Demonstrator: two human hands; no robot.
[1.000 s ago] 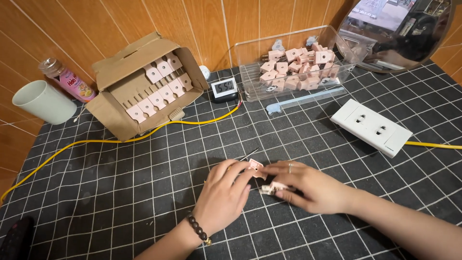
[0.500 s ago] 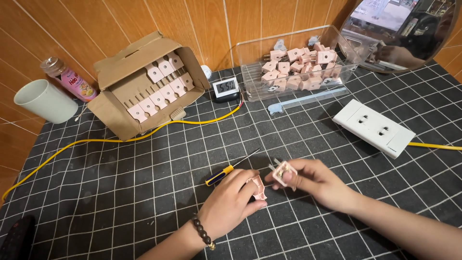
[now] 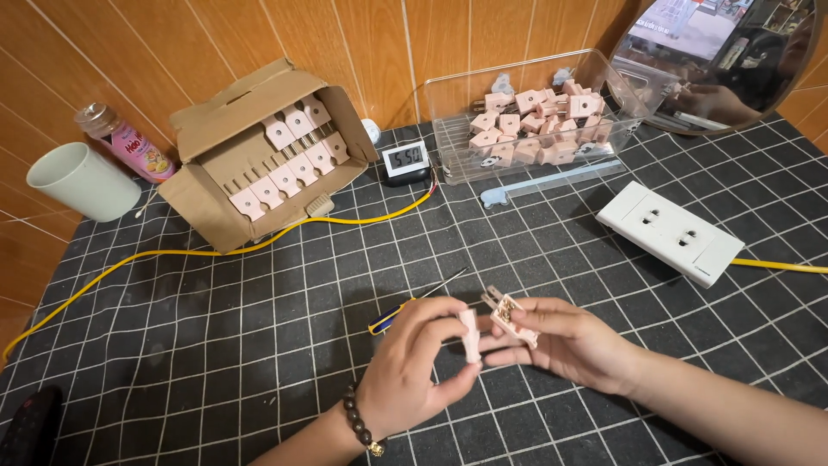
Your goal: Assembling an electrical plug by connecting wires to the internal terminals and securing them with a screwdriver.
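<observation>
I am holding two plug halves just above the worktop (image 3: 216, 345), near its front edge. My left hand (image 3: 414, 371) is pinching the cover (image 3: 470, 335), a small pink piece, between thumb and fingertips; its long axis is standing close to upright, tilted a little to the right. My right hand (image 3: 569, 341) is pinching the plug body (image 3: 507, 312), the pink half with the metal prongs, and the prongs are pointing up and to the left, away from me. The body is lying just right of the cover, the two nearly touching, with the open face of the body probably turned toward the cover, though the view is too small to be sure. So the cover is sitting left of the right grip and slightly lower, and the two long axes are not lining up: cover near vertical, body slanting.

The screwdriver (image 3: 405, 306), yellow and blue handle, is lying on the worktop just behind my left hand, shaft pointing up-right; the left hand is the nearer one to it. Well apart at the back: a cardboard box (image 3: 216, 164) with rows of pink plugs, a clear bin (image 3: 448, 95) of loose ones, a white socket strip (image 3: 671, 231) to the right, a yellow cable (image 3: 172, 255), a cup (image 3: 82, 181).
</observation>
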